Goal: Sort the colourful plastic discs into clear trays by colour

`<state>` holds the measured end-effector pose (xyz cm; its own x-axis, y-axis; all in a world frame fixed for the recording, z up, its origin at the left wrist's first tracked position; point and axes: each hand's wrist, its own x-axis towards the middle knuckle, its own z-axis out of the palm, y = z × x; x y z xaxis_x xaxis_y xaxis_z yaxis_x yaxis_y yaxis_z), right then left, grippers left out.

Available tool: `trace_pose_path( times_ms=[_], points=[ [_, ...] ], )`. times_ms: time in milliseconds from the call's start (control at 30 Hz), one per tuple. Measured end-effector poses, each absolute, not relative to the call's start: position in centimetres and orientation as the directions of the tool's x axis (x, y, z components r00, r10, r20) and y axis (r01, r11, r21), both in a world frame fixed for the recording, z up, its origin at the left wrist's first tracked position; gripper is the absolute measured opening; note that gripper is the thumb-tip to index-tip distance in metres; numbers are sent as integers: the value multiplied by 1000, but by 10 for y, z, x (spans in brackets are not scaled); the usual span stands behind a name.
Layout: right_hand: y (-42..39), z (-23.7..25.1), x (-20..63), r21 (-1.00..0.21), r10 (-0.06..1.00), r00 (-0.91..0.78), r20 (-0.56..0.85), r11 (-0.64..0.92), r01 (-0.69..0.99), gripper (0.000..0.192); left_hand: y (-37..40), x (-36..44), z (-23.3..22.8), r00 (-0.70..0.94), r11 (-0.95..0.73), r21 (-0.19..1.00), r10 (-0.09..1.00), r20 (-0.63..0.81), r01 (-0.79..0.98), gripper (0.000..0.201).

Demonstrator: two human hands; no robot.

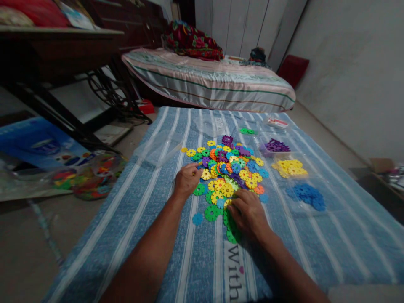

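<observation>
A heap of notched plastic discs point(225, 189), yellow, green, blue, orange and purple, lies spread on the striped cloth. At the heap's left edge is my left hand point(187, 182), its fingers pinched together. A speck of yellow shows at those fingertips, too small to name. My right hand point(250, 211) is curled at the near right edge, its fingers closed over several green discs point(232, 231) that stick out below it. The palm hides part of them. Two single discs lie nearby, one green point(211, 213) and one blue point(198, 219).
Along the right stand clear boxes of sorted pieces: purple point(277, 145), yellow point(290, 167) and blue point(306, 196). Green pieces point(248, 131) lie at the back. A clear plastic sheet or lid point(158, 147) rests at left. Beyond are a bed point(214, 84) and a sewing-machine table point(63, 31).
</observation>
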<state>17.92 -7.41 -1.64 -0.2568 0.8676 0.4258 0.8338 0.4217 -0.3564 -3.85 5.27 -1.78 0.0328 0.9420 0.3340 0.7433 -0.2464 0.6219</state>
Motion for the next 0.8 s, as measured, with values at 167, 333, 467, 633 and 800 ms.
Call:
trace_pose_path(
  times_ms=[167,333,467,633,800],
  points=[
    [-69,-10,171,-314,865,-311,394,445,839,20,53,-39,-19,41,-250,620,943,331,744,31],
    [-70,-2,164,-300,861,-409,301,493,817,17,52,-39,-19,39,-250,614,941,335,749,32],
    [-72,-1,161,-327,840,-448,306,535,779,15,51,-39,-19,41,-252,613,941,336,749,31],
    [-70,-8,158,-341,837,-438,327,537,772,15,51,-38,-19,39,-257,614,938,345,746,31],
    [-71,-12,157,-325,831,-445,334,545,773,14,53,-40,-19,46,-274,609,931,362,745,32]
  ],
)
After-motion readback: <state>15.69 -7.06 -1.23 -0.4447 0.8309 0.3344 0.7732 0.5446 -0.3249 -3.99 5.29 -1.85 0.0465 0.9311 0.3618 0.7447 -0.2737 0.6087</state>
